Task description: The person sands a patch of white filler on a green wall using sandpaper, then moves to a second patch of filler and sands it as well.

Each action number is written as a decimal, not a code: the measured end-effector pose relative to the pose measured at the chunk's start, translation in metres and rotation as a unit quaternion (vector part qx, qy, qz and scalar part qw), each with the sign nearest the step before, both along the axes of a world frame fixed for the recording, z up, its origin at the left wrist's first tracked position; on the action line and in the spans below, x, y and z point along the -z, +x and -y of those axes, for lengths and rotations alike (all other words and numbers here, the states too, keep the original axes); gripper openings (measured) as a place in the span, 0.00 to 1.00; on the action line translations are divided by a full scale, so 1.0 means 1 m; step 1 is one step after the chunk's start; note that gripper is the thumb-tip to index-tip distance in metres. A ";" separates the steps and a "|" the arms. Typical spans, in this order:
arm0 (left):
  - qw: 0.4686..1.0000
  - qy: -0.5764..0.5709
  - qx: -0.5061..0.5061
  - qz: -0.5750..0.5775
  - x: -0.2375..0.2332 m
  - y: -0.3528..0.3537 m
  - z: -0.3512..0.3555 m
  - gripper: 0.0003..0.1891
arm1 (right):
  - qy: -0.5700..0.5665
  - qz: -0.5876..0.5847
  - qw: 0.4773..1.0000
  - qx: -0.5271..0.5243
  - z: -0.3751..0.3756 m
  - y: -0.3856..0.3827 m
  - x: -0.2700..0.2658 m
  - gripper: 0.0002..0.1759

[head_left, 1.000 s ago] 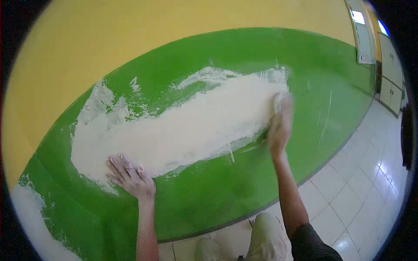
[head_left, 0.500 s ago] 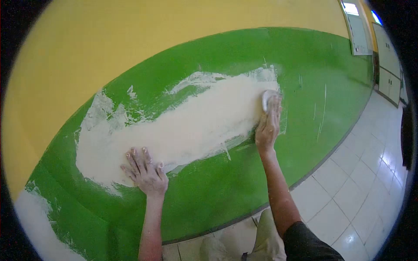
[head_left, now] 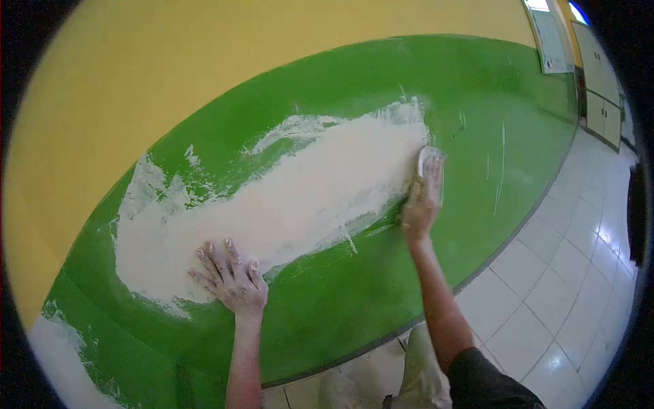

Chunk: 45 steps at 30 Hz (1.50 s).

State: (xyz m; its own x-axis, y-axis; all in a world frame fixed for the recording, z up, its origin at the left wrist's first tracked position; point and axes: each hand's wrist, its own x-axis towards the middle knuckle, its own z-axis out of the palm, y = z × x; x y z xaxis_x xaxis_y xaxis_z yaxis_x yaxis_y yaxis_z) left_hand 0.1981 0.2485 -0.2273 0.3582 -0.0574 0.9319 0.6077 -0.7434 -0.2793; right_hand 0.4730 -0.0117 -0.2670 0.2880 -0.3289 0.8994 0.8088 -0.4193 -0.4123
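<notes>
A broad white filler patch (head_left: pixel 293 191) with ragged, streaky edges covers part of the green wall (head_left: pixel 327 293). My left hand (head_left: pixel 235 283) lies flat on the patch's lower left edge, fingers spread and powdered white. At the right end of the patch, my right hand (head_left: pixel 422 204) presses a white rounded pad (head_left: pixel 429 155) against the wall. The pad overlaps the border between filler and green paint, and my fingers partly cover it. White dust coats this hand too.
Yellow paint (head_left: pixel 170 61) covers the wall above the green. A second white patch (head_left: pixel 65 354) shows at lower left. Tiled floor (head_left: pixel 545 293) runs along the wall's base. A cabinet (head_left: pixel 603 88) and a light-coloured door (head_left: pixel 553 41) stand at the far right.
My right hand has slid the pad rightward and slightly down, past the patch's right edge. My left hand stays on about the same spot while the view shifts slightly.
</notes>
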 end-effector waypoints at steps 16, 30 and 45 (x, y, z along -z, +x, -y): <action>1.000 0.005 -0.002 0.013 -0.001 0.006 0.004 0.32 | 0.131 0.014 0.988 -0.086 -0.056 -0.055 -0.028 0.25; 1.000 0.004 0.005 0.008 -0.001 0.007 0.005 0.31 | 0.074 0.060 0.991 -0.093 -0.048 -0.054 -0.026 0.23; 1.000 -0.011 0.012 0.003 0.005 0.004 0.001 0.30 | 0.045 0.054 0.995 -0.074 -0.091 -0.081 -0.012 0.27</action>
